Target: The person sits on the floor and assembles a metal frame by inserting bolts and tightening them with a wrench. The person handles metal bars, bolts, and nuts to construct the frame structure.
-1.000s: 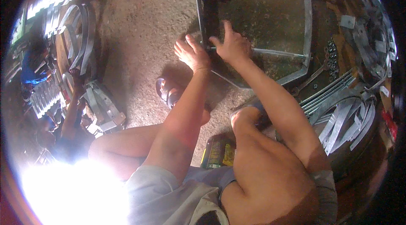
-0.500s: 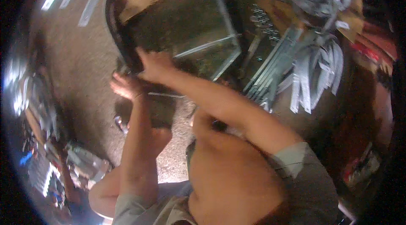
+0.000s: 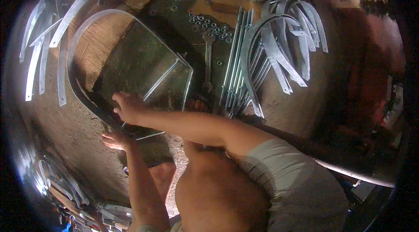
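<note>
A bent metal strap [image 3: 65, 59] forms a large rounded loop in front of me, with a thin metal rod [image 3: 160, 80] running slantwise across it. My right hand [image 3: 131, 109] is over the rod at the loop's near left side, its fingers curled; whatever is in them is hidden. Just nearer, my left hand [image 3: 115, 139] lies beside the strap's near end with fingers stretched out and apart. Several nuts [image 3: 209, 24] are scattered beyond the loop. An open-ended wrench [image 3: 208, 64] rests to its right.
A bundle of metal rods [image 3: 235, 57] lies right of the wrench. Curved metal straps [image 3: 279, 51] are heaped beside it, and more straps [image 3: 37, 57] lie at the far left. Cardboard [image 3: 104, 35] is under part of the loop. My bare knee [image 3: 218, 184] is close in front.
The view has shifted, so the loop appears lower and further left. My right hand has shifted along the loop's near side and its fingers look more curled. My left hand stays beside the strap.
</note>
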`<action>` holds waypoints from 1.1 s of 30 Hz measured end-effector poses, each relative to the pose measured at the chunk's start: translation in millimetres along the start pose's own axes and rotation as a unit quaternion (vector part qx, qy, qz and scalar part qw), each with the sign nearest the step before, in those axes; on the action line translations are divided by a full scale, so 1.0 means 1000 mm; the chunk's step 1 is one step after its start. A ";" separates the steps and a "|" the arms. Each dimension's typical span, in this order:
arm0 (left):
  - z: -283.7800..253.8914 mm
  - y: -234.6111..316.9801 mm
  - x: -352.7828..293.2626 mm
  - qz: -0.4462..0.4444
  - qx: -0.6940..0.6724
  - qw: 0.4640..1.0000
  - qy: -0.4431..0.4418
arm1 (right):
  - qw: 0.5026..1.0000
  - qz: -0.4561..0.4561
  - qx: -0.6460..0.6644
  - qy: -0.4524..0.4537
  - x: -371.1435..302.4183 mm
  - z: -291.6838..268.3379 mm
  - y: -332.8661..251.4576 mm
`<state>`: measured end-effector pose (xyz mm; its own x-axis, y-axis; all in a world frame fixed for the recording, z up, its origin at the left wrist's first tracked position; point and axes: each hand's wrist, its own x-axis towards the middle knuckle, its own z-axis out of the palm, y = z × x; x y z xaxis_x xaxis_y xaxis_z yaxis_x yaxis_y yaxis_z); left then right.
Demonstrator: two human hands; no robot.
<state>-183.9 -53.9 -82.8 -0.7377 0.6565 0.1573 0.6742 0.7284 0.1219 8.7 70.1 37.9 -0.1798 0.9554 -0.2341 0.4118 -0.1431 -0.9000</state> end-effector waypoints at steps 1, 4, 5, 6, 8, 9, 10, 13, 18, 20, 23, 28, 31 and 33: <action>0.001 0.002 -0.002 0.005 0.013 1.000 -0.002 | 0.996 -0.038 0.031 0.075 -0.002 -0.004 0.007; -0.004 -0.022 0.007 0.043 0.105 0.994 0.010 | 0.984 0.017 0.113 0.136 0.002 -0.059 -0.008; -0.001 -0.027 0.008 0.001 0.033 0.999 0.001 | 0.969 0.015 0.116 0.220 0.004 -0.080 0.004; -0.006 -0.020 0.010 -0.049 -0.040 0.998 -0.007 | 0.946 0.016 0.118 0.303 0.006 -0.102 0.020; -0.051 0.033 0.003 -0.198 -0.240 0.949 -0.055 | 0.914 0.072 0.065 0.394 -0.007 -0.163 0.048; -0.071 0.056 0.002 -0.245 -0.295 0.921 -0.071 | 0.883 0.116 0.028 0.455 -0.013 -0.178 0.070; -0.089 0.075 0.001 -0.272 -0.327 0.901 -0.088 | 0.867 0.140 -0.027 0.477 -0.025 -0.197 0.093; -0.087 0.067 -0.004 -0.139 -0.192 0.970 -0.059 | 0.846 0.239 -0.128 0.458 -0.051 -0.234 0.125; -0.096 0.118 -0.035 -0.029 -0.384 0.922 -0.034 | 0.853 0.264 -0.228 0.389 -0.056 -0.222 0.132; -0.096 0.153 -0.052 0.013 -0.463 0.885 -0.047 | 0.858 0.230 -0.229 0.398 -0.057 -0.221 0.145; -0.128 0.210 -0.076 0.192 -0.397 0.892 -0.097 | 0.883 0.255 -0.227 0.322 -0.060 -0.235 0.133; -0.155 0.249 -0.121 0.288 -0.406 0.844 -0.199 | 0.913 0.127 -0.165 0.352 -0.031 -0.248 0.121; -0.155 0.248 -0.139 0.296 -0.409 0.822 -0.261 | 0.878 0.079 -0.206 0.425 -0.002 -0.255 0.129; -0.155 0.244 -0.144 0.274 -0.418 0.819 -0.282 | 0.868 0.050 -0.275 0.410 0.013 -0.260 0.144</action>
<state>92.4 -0.8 76.7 -0.0559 0.9978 -0.0353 0.5232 0.0594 0.8502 298.0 128.8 1.1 0.4858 0.8400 0.2417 0.7929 -0.3071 -0.5263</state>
